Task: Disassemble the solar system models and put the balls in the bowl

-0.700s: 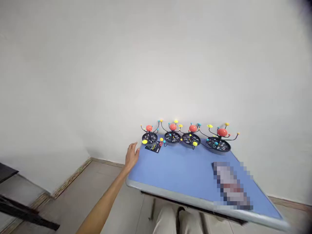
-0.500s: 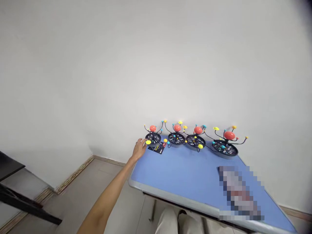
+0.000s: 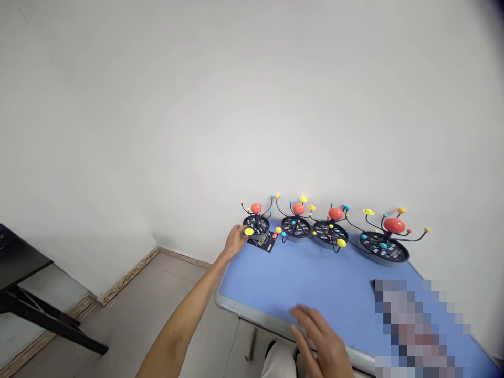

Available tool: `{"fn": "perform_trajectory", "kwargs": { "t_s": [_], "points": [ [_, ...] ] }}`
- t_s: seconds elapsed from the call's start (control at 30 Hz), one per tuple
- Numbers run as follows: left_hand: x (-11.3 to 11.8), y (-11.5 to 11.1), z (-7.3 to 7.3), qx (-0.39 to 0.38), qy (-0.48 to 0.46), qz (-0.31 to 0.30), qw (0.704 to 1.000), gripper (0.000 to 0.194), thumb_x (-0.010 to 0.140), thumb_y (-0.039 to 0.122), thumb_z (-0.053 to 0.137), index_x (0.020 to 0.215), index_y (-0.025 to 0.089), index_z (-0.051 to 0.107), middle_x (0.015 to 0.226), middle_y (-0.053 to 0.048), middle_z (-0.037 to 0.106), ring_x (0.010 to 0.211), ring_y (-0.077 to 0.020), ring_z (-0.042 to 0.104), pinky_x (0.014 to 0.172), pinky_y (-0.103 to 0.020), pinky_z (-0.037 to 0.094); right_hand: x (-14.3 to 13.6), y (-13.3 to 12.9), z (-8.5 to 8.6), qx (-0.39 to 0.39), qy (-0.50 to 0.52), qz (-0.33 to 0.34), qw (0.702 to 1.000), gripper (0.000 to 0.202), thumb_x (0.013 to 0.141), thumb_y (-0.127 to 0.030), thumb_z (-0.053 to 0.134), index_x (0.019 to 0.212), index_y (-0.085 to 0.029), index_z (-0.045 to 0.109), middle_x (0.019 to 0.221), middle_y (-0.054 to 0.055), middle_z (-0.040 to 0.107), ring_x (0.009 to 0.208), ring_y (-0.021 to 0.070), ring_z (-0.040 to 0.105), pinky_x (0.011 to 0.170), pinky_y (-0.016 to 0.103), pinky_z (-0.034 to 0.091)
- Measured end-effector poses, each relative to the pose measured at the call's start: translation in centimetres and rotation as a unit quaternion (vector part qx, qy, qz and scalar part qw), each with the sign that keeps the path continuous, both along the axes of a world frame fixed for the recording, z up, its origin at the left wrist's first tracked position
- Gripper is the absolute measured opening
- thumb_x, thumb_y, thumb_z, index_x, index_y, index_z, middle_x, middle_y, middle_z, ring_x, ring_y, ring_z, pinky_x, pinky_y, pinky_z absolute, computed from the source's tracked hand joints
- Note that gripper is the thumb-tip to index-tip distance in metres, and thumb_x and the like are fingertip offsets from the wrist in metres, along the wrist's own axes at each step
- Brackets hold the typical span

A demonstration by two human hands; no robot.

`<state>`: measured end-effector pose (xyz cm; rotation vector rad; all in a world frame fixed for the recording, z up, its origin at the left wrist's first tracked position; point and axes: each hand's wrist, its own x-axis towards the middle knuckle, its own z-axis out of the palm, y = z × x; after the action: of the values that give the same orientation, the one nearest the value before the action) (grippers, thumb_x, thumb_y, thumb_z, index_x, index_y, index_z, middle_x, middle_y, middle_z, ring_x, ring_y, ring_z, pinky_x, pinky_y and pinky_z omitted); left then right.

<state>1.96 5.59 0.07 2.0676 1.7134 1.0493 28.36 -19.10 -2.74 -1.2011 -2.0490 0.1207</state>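
Four models with red balls, curved black arms and small coloured balls stand in a row along the wall side of the blue table (image 3: 291, 281). My left hand (image 3: 237, 240) is at the left edge of the leftmost model (image 3: 256, 224), its fingertips at the dark round base; the exact grip is hidden. A dark printed card (image 3: 269, 242) lies partly under that base. My right hand (image 3: 321, 338) hangs over the table's front edge, fingers apart and holding nothing. To the right stand the second (image 3: 296, 227), third (image 3: 329, 232) and fourth model (image 3: 384, 247).
A pixelated object (image 3: 417, 331) lies on the table's right side. A black piece of furniture (image 3: 23, 260) with dark legs stands at the far left. The wall (image 3: 252, 105) rises directly behind the models. My light-trousered legs (image 3: 279, 361) are under the front edge.
My right hand has come into view over the front edge. The view has shifted, so the table and models sit slightly further right. My left hand stays beside the leftmost model.
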Motion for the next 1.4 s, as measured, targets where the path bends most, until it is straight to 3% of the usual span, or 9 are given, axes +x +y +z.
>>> {"fn": "perform_trajectory", "kwargs": {
  "t_s": [0.07,0.13,0.23,0.33,0.57,0.77,1.07,1.4],
  "points": [
    [-0.1,0.1,-0.2,0.0,-0.021,-0.005,1.0,0.046,0.082,0.01,0.059,0.126,0.024,0.062,0.126,-0.006,0.061,0.117,-0.0217,0.058,0.103,-0.036,0.044,-2.0,4.3,3.2,-0.006,-0.013,-0.031,0.999,0.035,0.099,-0.03,0.042,0.126,-0.024,0.062,0.124,0.011,0.065,0.113,0.0233,0.062,0.089,0.034,0.055],
    [-0.3,0.5,-0.4,-0.003,-0.044,-0.003,0.999,0.051,0.083,0.01,0.057,0.132,0.023,0.057,0.132,-0.007,0.059,0.12,-0.021,0.056,0.104,-0.035,0.043,-4.3,8.0,5.8,-0.066,-0.071,-0.049,0.994,0.035,0.097,-0.024,0.043,0.126,-0.022,0.062,0.123,0.012,0.066,0.11,0.0235,0.063,0.085,0.033,0.055],
    [-0.5,1.5,-0.5,-0.019,-0.081,0.023,0.996,0.048,0.09,0.018,0.05,0.138,0.016,0.051,0.138,-0.013,0.056,0.121,-0.0216,0.057,0.101,-0.034,0.046,-7.5,12.0,7.8,-0.158,-0.145,-0.082,0.973,0.039,0.097,-0.02,0.042,0.134,-0.018,0.056,0.113,0.014,0.068,0.102,0.0243,0.067,0.08,0.032,0.054],
    [-0.6,2.9,-0.3,-0.045,-0.107,0.043,0.992,0.046,0.096,0.027,0.043,0.138,0.009,0.05,0.133,-0.018,0.061,0.113,-0.0218,0.063,0.094,-0.032,0.05,-9.9,14.6,7.7,-0.192,-0.191,-0.116,0.956,0.044,0.098,-0.014,0.035,0.14,-0.017,0.048,0.111,0.015,0.067,0.095,0.0235,0.07,0.074,0.031,0.051],
    [0.1,5.3,0.5,-0.074,-0.097,0.033,0.992,0.032,0.093,0.028,0.047,0.113,0.017,0.068,0.101,-0.007,0.076,0.094,-0.0189,0.068,0.083,-0.026,0.05,-11.6,18.9,6.3,-0.18,-0.242,-0.159,0.94,0.057,0.09,0.002,0.029,0.144,-0.015,0.039,0.112,0.017,0.065,0.095,0.0216,0.07,0.073,0.028,0.049],
    [0.3,5.4,1.1,-0.077,-0.042,0.064,0.994,0.025,0.087,0.018,0.048,0.095,0.018,0.072,0.094,-0.008,0.075,0.087,-0.02,0.066,0.075,-0.027,0.045,-11.5,20.4,5.4,-0.158,-0.238,-0.153,0.946,0.049,0.091,0.001,0.031,0.134,-0.015,0.048,0.112,0.017,0.065,0.097,0.0212,0.068,0.075,0.029,0.049],
    [0.3,4.0,1.3,-0.073,0.006,0.088,0.993,0.024,0.081,0.01,0.046,0.079,0.016,0.069,0.084,-0.009,0.073,0.081,-0.0204,0.065,0.069,-0.027,0.042,-11.4,20.0,5.5,-0.151,-0.194,-0.141,0.959,0.04,0.091,0.001,0.033,0.123,-0.012,0.053,0.11,0.015,0.065,0.101,0.0204,0.065,0.076,0.028,0.047],
    [-0.5,0.8,2.2,-0.035,0.023,0.108,0.993,0.024,0.083,0.01,0.043,0.082,0.015,0.067,0.089,-0.011,0.07,0.085,-0.0215,0.064,0.071,-0.028,0.042,-11.7,18.3,6.6,-0.166,-0.157,-0.127,0.965,0.036,0.091,0.0,0.033,0.113,-0.014,0.058,0.107,0.012,0.065,0.094,0.0185,0.065,0.071,0.025,0.042]
  ]
}}
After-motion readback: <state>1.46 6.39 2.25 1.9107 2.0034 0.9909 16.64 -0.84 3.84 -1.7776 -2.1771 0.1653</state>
